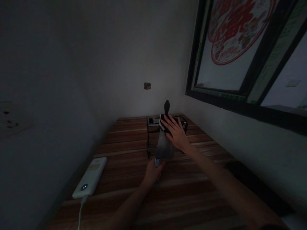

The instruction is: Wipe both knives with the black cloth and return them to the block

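My left hand (153, 171) is wrapped round the handle of a cleaver (165, 147), whose broad blade points away from me. My right hand (177, 132) lies over the upper part of the blade, fingers spread on a dark cloth (163, 120) with a white edge. The cloth is pressed to the blade, and part of it is hidden under the fingers. Just behind stands a black-framed knife rack (148, 137). A black handle (167, 107) sticks up at the rack, its lower end hidden by the cloth and hand.
A white power bank (90, 177) with a lit display and a cable (80, 212) lies at the left on the wood-grain table (127, 143). A long dark object (259, 188) lies along the right side. Walls enclose the table; a dark-framed window (223, 99) is on the right.
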Demonstrator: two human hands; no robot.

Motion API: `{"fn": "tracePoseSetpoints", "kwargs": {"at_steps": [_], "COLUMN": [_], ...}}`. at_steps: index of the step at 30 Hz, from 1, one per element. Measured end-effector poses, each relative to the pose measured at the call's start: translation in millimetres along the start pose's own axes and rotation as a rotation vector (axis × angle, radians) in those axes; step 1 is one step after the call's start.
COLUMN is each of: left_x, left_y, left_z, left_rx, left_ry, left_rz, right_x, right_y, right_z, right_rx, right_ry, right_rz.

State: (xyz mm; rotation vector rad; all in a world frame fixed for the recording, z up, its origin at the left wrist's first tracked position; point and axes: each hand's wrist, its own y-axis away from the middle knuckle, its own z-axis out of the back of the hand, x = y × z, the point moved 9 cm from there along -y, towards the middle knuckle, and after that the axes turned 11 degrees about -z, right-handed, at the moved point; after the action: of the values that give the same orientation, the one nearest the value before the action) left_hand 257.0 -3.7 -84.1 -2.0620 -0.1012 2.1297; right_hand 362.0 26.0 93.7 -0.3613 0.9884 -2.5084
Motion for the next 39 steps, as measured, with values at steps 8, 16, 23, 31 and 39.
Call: {"fn": "tracePoseSetpoints", "kwargs": {"at_steps": [8, 16, 23, 31, 39], "left_x": [1.9, 5.1, -18.2, -45.4, -47.4], "left_y": [-2.6, -4.3, 4.1, 24.2, 28.4], "left_z": [2.0, 7.8, 13.5, 5.0, -9.4], "left_rx": [-0.022, -0.047, -0.057, 0.04, 0.143], "left_ry": [-0.011, -0.012, -0.152, -0.372, -0.566], "left_rz": [-0.018, -0.08, -0.239, -0.351, -0.412], "right_x": [-6.0, -77.0, -103.4, -75.1, -47.5], "right_y": [9.6, 110.8, 146.7, 146.7, 134.6], "right_z": [27.1, 27.1, -18.7, -62.1, -62.5], "right_rx": [-0.115, -0.464, -0.399, -0.22, -0.092], "right_ry": [-0.37, -0.766, -1.047, -1.439, -1.733], "right_rz": [-0.027, -0.744, -1.118, -1.168, -1.12]}}
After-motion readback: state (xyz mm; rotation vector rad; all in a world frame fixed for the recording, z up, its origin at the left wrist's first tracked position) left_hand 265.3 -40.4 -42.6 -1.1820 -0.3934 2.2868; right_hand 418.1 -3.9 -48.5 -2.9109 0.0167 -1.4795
